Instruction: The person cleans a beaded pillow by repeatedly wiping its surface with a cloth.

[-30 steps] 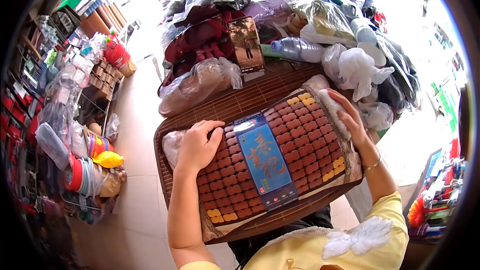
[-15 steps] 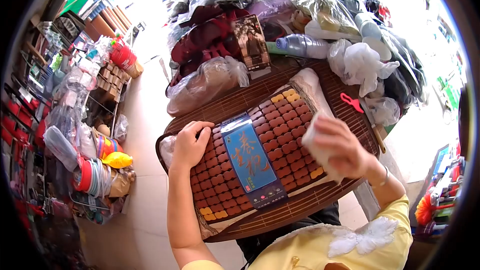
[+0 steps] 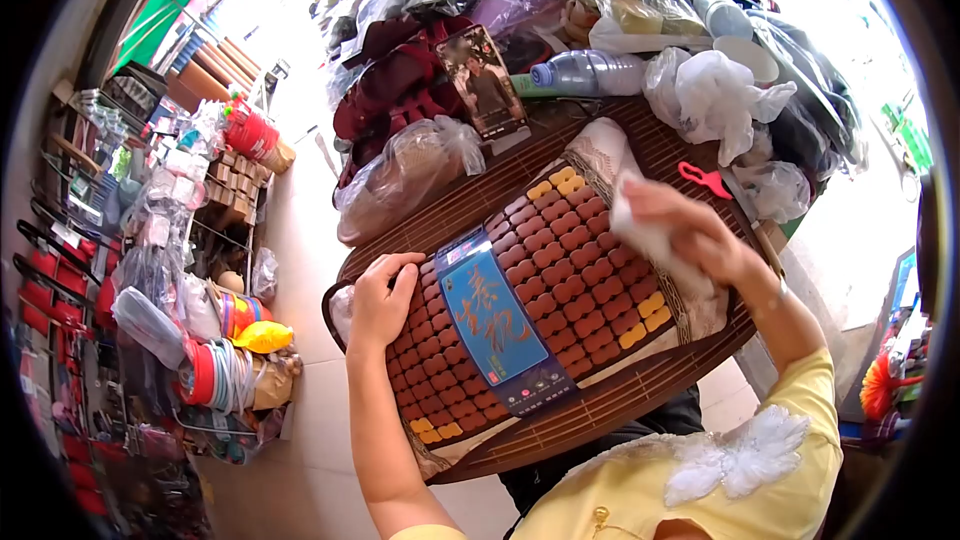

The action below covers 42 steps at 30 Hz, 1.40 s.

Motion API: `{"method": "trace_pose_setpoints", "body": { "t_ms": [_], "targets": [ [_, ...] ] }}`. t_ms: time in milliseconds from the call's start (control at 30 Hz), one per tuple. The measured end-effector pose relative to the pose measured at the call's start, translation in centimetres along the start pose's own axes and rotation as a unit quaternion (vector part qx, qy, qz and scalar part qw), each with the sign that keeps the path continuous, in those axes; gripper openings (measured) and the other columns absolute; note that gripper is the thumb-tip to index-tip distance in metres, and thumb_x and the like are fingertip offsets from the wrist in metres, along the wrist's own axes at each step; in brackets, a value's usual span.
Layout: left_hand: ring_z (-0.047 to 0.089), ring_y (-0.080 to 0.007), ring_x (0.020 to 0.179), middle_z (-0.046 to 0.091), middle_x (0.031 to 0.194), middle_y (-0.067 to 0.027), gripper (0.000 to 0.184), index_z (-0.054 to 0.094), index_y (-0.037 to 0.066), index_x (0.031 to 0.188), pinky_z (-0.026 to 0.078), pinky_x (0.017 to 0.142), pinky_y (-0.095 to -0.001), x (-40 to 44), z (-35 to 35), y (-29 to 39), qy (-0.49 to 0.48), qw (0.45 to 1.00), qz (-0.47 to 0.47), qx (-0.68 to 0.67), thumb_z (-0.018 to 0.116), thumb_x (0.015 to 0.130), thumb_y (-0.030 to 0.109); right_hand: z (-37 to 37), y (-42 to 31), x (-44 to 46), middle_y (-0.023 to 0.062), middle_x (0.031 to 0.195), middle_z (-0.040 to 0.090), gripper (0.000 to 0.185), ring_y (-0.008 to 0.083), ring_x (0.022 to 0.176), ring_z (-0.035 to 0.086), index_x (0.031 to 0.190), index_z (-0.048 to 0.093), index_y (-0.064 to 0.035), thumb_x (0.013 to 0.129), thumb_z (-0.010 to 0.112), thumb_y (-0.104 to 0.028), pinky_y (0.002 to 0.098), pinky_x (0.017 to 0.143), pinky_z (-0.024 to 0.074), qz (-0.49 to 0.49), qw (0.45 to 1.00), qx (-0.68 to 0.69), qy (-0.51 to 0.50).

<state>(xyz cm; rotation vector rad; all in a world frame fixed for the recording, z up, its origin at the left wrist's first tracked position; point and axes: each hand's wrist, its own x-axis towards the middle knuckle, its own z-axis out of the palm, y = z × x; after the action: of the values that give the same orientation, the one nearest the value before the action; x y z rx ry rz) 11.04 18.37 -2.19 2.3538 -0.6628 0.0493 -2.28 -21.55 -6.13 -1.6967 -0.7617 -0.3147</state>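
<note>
A pillow [image 3: 540, 300] covered in reddish-brown tiles, with yellow tiles at its corners and a blue paper band [image 3: 495, 320] around its middle, lies on a brown slatted mat [image 3: 690, 380]. My left hand [image 3: 383, 290] rests on the pillow's left end, thumb apart from the fingers and holding nothing. In my right hand [image 3: 690, 225] is a white cloth [image 3: 640, 220], held against the pale fabric at the pillow's right end. The motion blurs this hand slightly, and its palm is hidden.
Beyond the mat, a phone [image 3: 482, 80] leans by dark red straps, beside a plastic bottle [image 3: 590, 73] and a heap of bagged goods [image 3: 620, 0]. Red-handled scissors [image 3: 705, 180] lie at the right. Shelves of wares [image 3: 160, 240] line the left.
My right hand and the cloth have moved up along the pillow's right end, uncovering its lower right corner. My left hand stays on the left end. The view has shifted slightly.
</note>
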Motion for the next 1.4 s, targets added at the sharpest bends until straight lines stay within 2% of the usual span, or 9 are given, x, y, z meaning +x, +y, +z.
{"method": "trace_pose_setpoints", "body": {
  "t_ms": [167, 233, 433, 567, 700, 833, 1000, 1233, 1400],
  "targets": [
    [0.065, -0.0239, 0.095, 0.071, 0.1, -0.0148, 0.028, 0.07, -0.002, 0.105, 0.047, 0.089, -0.0317, 0.2, 0.3, 0.5, -0.011, 1.0, -0.01, 0.008, 0.053, 0.093, 0.016, 2.4, -4.0, -2.2, 0.018, 0.147, 0.046, 0.049, 0.0362, 0.14, 0.039, 0.131, 0.063, -0.0153, 0.086, 0.064, -0.037, 0.0515, 0.116, 0.0277, -0.081, 0.956, -0.264, -0.094],
    [0.065, -0.0233, 0.096, 0.07, 0.101, -0.0148, 0.028, 0.07, -0.002, 0.106, 0.047, 0.089, -0.0317, 0.3, 0.3, 0.6, -0.017, 1.0, -0.007, 0.014, 0.053, 0.093, 0.016, 1.4, -0.5, -1.3, 0.0168, 0.147, 0.044, 0.057, 0.0347, 0.14, 0.038, 0.135, 0.058, -0.0129, 0.086, 0.069, -0.04, 0.0487, 0.112, 0.0345, -0.091, 0.975, -0.195, -0.049],
    [0.065, -0.0262, 0.099, 0.07, 0.102, -0.0151, 0.025, 0.072, 0.001, 0.105, 0.049, 0.089, -0.0343, 0.1, 0.2, 0.2, -0.014, 1.0, -0.003, -0.01, 0.057, 0.093, 0.017, -3.0, 5.0, 2.1, 0.0152, 0.155, 0.034, 0.053, 0.0268, 0.143, 0.034, 0.143, 0.046, -0.0046, 0.097, 0.056, -0.028, 0.0412, 0.118, 0.0228, 0.166, 0.983, -0.034, 0.071],
    [0.065, -0.0269, 0.1, 0.07, 0.103, -0.0153, 0.026, 0.072, 0.001, 0.105, 0.049, 0.09, -0.0345, 0.2, 0.2, 0.3, -0.013, 1.0, -0.007, -0.012, 0.057, 0.092, 0.018, -0.5, 0.9, 1.4, 0.0129, 0.15, 0.042, 0.057, 0.0287, 0.141, 0.037, 0.14, 0.052, -0.0083, 0.086, 0.066, -0.02, 0.0446, 0.115, 0.0321, 0.032, 0.995, -0.093, -0.006],
    [0.066, -0.0277, 0.1, 0.071, 0.103, -0.0157, 0.027, 0.072, 0.0, 0.105, 0.049, 0.09, -0.0351, 0.4, 0.3, 0.5, -0.015, 1.0, -0.008, -0.003, 0.056, 0.093, 0.018, 3.3, -6.0, 2.4, 0.0146, 0.144, 0.049, 0.054, 0.033, 0.142, 0.037, 0.133, 0.06, -0.0147, 0.08, 0.068, -0.019, 0.0508, 0.116, 0.0322, -0.096, 0.934, -0.299, -0.168],
    [0.066, -0.0281, 0.1, 0.071, 0.104, -0.0158, 0.027, 0.072, 0.001, 0.105, 0.049, 0.09, -0.035, 0.0, 0.2, 0.0, -0.007, 1.0, -0.004, -0.001, 0.056, 0.093, 0.019, 1.5, -1.8, 3.4, 0.0168, 0.147, 0.046, 0.055, 0.0341, 0.14, 0.038, 0.136, 0.058, -0.0105, 0.083, 0.067, -0.023, 0.0499, 0.115, 0.0329, -0.092, 0.967, -0.216, -0.102],
    [0.066, -0.0281, 0.1, 0.07, 0.104, -0.0155, 0.027, 0.072, 0.001, 0.105, 0.049, 0.091, -0.0347, 0.0, 0.2, -0.2, -0.009, 1.0, -0.005, -0.01, 0.056, 0.093, 0.02, -2.3, 3.6, 3.5, 0.0145, 0.151, 0.041, 0.057, 0.0301, 0.144, 0.032, 0.141, 0.05, -0.0042, 0.092, 0.056, -0.031, 0.0419, 0.118, 0.0239, 0.153, 0.981, -0.109, 0.047],
    [0.065, -0.0285, 0.102, 0.07, 0.104, -0.0156, 0.027, 0.072, 0.001, 0.104, 0.048, 0.092, -0.0358, 0.0, 0.3, 0.0, -0.015, 1.0, -0.013, -0.023, 0.056, 0.093, 0.019, 4.6, -5.8, 4.5, 0.0115, 0.137, 0.054, 0.056, 0.0342, 0.137, 0.042, 0.134, 0.058, -0.0133, 0.08, 0.069, -0.022, 0.0489, 0.115, 0.0322, -0.117, 0.932, -0.296, -0.174],
    [0.065, -0.0258, 0.1, 0.071, 0.104, -0.0151, 0.027, 0.071, -0.001, 0.106, 0.048, 0.092, -0.0343, -0.1, 0.3, -0.2, -0.007, 1.0, -0.005, -0.019, 0.055, 0.093, 0.018, 2.8, -1.0, 6.1, 0.0139, 0.138, 0.054, 0.058, 0.0324, 0.136, 0.044, 0.137, 0.057, -0.0136, 0.081, 0.069, -0.022, 0.0498, 0.114, 0.0333, -0.089, 0.962, -0.235, -0.102]
  ]
}}
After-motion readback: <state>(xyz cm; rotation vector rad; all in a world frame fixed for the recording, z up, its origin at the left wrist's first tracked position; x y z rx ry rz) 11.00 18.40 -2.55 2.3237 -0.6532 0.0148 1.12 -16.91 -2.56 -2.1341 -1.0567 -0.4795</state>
